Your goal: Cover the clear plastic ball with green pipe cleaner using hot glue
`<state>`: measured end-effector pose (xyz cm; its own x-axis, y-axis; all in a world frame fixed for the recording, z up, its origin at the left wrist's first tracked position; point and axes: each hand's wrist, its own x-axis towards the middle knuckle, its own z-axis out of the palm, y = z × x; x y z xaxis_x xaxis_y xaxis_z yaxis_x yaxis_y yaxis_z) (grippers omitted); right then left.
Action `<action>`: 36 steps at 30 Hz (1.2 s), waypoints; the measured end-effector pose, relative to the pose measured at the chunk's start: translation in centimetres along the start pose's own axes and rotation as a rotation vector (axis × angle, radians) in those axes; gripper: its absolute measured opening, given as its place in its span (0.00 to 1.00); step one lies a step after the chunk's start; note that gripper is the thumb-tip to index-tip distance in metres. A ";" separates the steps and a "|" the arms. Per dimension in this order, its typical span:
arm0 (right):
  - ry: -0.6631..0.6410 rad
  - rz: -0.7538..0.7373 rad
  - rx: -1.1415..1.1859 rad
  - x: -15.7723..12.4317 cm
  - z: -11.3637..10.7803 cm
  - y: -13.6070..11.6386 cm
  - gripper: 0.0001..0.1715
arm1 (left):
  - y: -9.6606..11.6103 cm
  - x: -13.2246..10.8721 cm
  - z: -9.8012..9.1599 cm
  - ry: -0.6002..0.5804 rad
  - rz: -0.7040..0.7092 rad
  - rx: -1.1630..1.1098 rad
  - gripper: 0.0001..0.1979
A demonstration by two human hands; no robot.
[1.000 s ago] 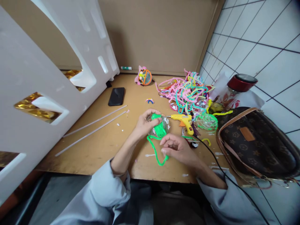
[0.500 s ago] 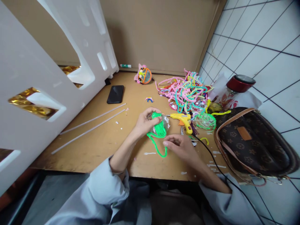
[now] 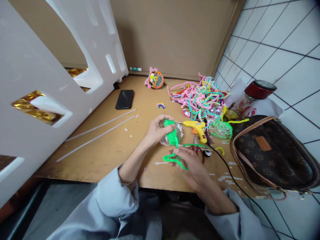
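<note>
My left hand [image 3: 156, 130] is closed round a clear plastic ball [image 3: 179, 130], its thumb across the front. Green pipe cleaner [image 3: 171, 136] covers part of the ball in close rows. Just below it, my right hand [image 3: 194, 168] pinches the loose green length between thumb and finger near the ball's lower edge. A bent green tail [image 3: 170, 158] sticks out to the left of those fingers. Another green strand [image 3: 195, 145] lies just behind the right hand, beside red-handled scissors [image 3: 201, 156] that the hand partly hides. A yellow glue gun [image 3: 197, 127] rests right of the ball, nozzle towards it.
A tangle of coloured pipe cleaners [image 3: 200, 96] lies behind the glue gun, near a second green-wrapped ball [image 3: 220, 130]. A brown handbag [image 3: 272, 153] and a red-lidded jar [image 3: 260, 89] stand right. A phone [image 3: 124, 99], two white sticks [image 3: 100, 137] and a decorated ball [image 3: 155, 79] lie left and back.
My right hand has drawn the green pipe cleaner in towards the ball's lower edge, and its hanging loop now bends left from the fingers. The scissors show more. My left hand keeps its hold.
</note>
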<state>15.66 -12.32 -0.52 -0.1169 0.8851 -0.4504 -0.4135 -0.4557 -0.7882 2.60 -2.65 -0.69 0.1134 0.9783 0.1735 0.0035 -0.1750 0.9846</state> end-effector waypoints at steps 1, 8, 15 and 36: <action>-0.031 0.022 0.014 -0.4 -0.1 0.1 0.21 | -0.1 0.0 0.0 -0.001 0.004 0.001 0.12; -0.292 0.021 0.072 -2.2 -0.4 0.4 0.21 | -0.2 0.2 -0.2 0.033 -0.024 0.035 0.13; -0.361 0.031 -0.142 -4.2 -2.5 3.0 0.28 | -0.5 0.6 -0.4 0.038 -0.024 0.031 0.13; -0.462 -1.563 -1.591 -4.9 -3.6 7.9 0.11 | -0.2 0.6 -0.5 -0.001 -0.053 0.003 0.14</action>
<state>16.23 -20.64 -6.05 -0.7525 0.3575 0.5531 0.4243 0.9055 -0.0081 2.14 -2.00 -0.76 0.1136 0.9861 0.1213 0.0121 -0.1235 0.9923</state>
